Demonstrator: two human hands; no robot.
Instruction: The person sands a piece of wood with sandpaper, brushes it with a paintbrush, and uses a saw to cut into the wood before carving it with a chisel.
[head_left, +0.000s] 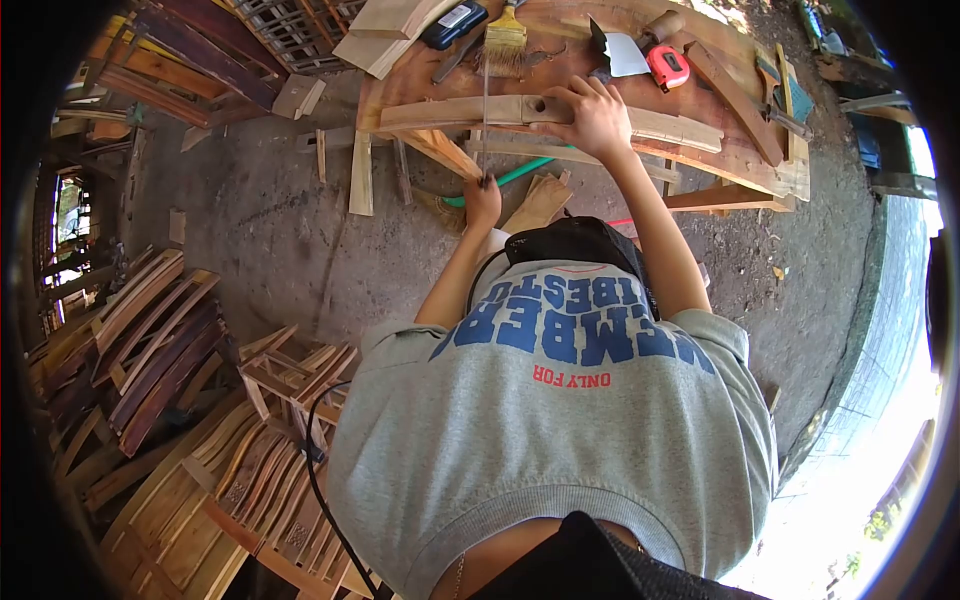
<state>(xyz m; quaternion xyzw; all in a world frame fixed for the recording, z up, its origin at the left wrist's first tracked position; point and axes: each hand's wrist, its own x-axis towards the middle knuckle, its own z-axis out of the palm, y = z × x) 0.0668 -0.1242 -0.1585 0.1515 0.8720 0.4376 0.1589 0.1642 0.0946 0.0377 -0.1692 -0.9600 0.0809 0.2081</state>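
Observation:
A curved length of pale wood (455, 112) lies along the near edge of the worktable (430, 75). My right hand (595, 120) grips it from above, fingers bent over its top beside a dark round hole. Lower down, my left hand (482, 203) is closed around the dark handle of a long, thin-bladed tool that looks like a saw (486, 135). Its blade is seen edge-on and crosses the wood to the left of my right hand. How deep it sits in the wood is too small to tell.
On the table are a paintbrush (505, 42), a red tape measure (668, 67), a dark blue case (454, 24) and a curved brown wooden piece (735, 105). Stacked chair parts (160, 345) stand at left. A green hose (515, 172) runs below the table.

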